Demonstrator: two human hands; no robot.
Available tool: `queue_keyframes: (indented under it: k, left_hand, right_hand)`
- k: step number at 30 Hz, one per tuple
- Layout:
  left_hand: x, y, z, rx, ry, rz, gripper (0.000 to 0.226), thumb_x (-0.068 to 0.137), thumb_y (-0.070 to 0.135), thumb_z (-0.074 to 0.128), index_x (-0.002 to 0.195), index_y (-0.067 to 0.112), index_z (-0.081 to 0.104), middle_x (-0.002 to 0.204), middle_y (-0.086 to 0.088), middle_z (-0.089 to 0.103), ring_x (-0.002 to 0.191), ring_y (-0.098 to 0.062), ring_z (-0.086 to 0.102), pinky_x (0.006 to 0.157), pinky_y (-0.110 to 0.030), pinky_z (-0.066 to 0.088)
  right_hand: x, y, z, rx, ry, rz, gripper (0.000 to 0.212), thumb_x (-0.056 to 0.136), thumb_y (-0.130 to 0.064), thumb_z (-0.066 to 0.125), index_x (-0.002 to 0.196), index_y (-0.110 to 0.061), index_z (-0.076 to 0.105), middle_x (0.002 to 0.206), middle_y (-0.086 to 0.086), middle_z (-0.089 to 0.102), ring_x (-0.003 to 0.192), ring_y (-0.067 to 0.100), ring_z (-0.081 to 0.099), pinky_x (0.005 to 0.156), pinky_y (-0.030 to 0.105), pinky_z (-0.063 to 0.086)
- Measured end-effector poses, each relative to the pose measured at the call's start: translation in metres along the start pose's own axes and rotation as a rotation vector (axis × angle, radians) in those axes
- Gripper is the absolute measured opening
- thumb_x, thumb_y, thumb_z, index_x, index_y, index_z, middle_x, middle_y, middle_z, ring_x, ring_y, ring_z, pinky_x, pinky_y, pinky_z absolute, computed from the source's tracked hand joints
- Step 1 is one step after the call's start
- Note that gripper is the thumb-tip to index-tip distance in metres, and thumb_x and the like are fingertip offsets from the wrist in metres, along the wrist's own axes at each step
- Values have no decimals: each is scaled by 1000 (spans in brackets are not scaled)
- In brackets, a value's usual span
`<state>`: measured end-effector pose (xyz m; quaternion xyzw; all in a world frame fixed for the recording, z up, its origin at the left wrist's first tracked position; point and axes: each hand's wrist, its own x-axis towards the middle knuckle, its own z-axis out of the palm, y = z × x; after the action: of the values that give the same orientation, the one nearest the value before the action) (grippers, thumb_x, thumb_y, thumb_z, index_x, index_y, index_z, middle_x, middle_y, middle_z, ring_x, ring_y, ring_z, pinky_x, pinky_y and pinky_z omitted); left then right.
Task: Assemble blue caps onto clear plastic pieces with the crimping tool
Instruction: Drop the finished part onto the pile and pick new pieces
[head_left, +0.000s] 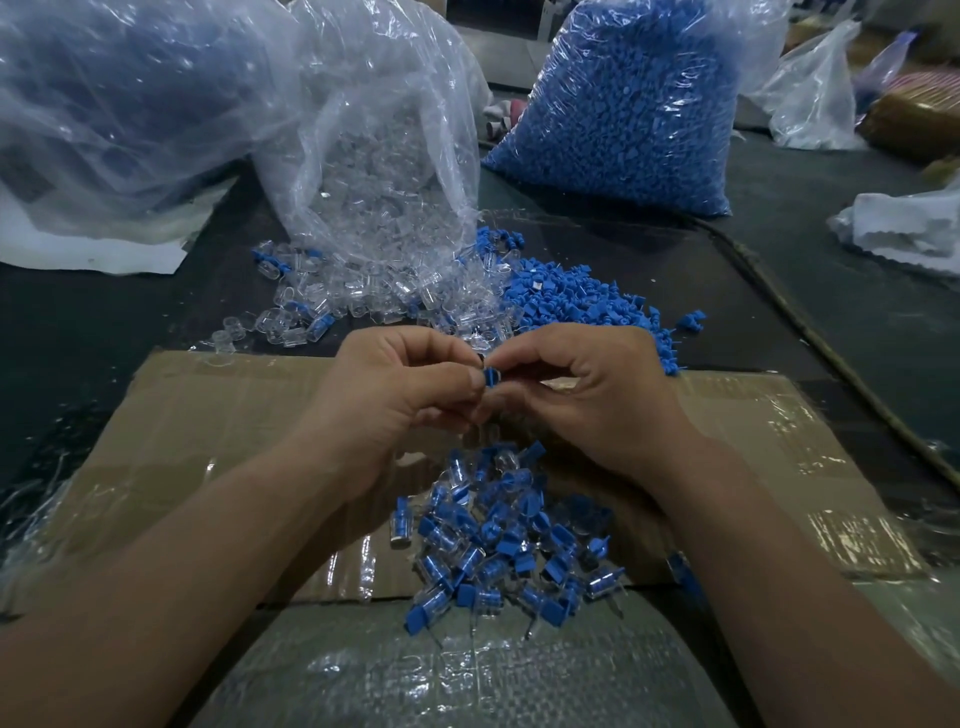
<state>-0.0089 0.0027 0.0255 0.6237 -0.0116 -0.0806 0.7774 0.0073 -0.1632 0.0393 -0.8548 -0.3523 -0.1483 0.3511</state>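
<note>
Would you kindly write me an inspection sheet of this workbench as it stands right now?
Surface: dark table with a taped cardboard sheet under the hands.
Job's things: loose clear pieces and loose blue caps beyond the hands; assembled pile on the cardboard; crimping tool not seen.
Clutter: clear-piece bag, blue-cap bag, white cloth.
Grippers: left hand and right hand both pinch one blue cap.
Cables: cord-like line at right, unclear.
Surroundings: more plastic bags behind.

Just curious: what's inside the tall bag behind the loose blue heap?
Small blue caps fill the clear bag, visible through its plastic; its core and far side are covered.
</note>
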Motion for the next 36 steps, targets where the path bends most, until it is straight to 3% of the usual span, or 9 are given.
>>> queue_keyframes:
  k: [4,8,13,15,19,24,27,31,36]
  left_hand:
    - [4,-1,-5,-36,52,15,6,54,7,67,58,11,67,59,-8,65,51,-16,64,47,-21,53]
    - [7,-2,-7,-34,70,52,7,54,8,66,55,14,69,58,-4,66,51,-15,64,49,-18,52]
    - [8,-5,-8,-47,73,56,7,55,8,67,57,14,70,59,-5,66,52,-15,65,49,-19,53]
    - [8,-5,-8,-75,83,54,7,55,7,67,59,12,68,59,-6,66,52,-15,64,50,-19,53]
    - [8,-5,-8,-79,78,49,14,57,6,65,71,5,63,60,-6,66,54,-15,65,49,-19,53]
    - [9,-6,-9,-122,87,37,16,59,4,62,75,4,60,62,-7,66,57,-16,66,50,-18,54]
    - [8,-5,-9,-114,89,49,16,59,4,62,75,4,59,62,-6,66,59,-17,67,50,-19,53]
    - [8,-4,-9,-97,109,82,15,60,5,61,75,5,60,61,-6,67,60,-16,67,52,-18,53]
    - [8,-4,-9,-113,152,120,12,64,2,61,75,7,59,59,-2,66,59,-15,67,51,-18,53]
  right_hand:
    - [-1,7,-14,75,-1,259,9,71,-36,68,79,-35,63,72,-22,61,71,-1,60,65,10,48]
    - [-2,24,-33,2,-89,463,11,71,-30,73,80,-31,66,72,-19,63,68,-7,59,63,4,44]
    - [-6,32,-40,-116,-554,634,59,59,-45,79,111,-39,50,99,-26,46,94,-2,47,76,17,39]
    - [-6,32,-37,-199,-637,620,77,56,-46,81,123,-36,45,99,-25,38,99,5,42,83,25,38]
    - [-5,29,-33,-310,-618,571,76,57,-51,79,123,-34,47,95,-23,36,94,5,40,74,25,35]
    - [0,21,-23,-489,-532,516,40,69,-43,68,104,-30,56,88,-12,45,82,9,45,66,29,40]
    - [2,19,-14,-576,-458,507,17,76,-29,62,91,-28,55,83,-8,51,74,9,46,59,27,38]
    - [0,24,-9,-574,-401,548,16,79,-19,57,90,-27,48,84,-6,45,81,13,45,68,31,41]
    - [-3,27,-12,-482,-264,508,16,83,-25,57,89,-26,42,79,-13,36,73,9,38,61,28,32]
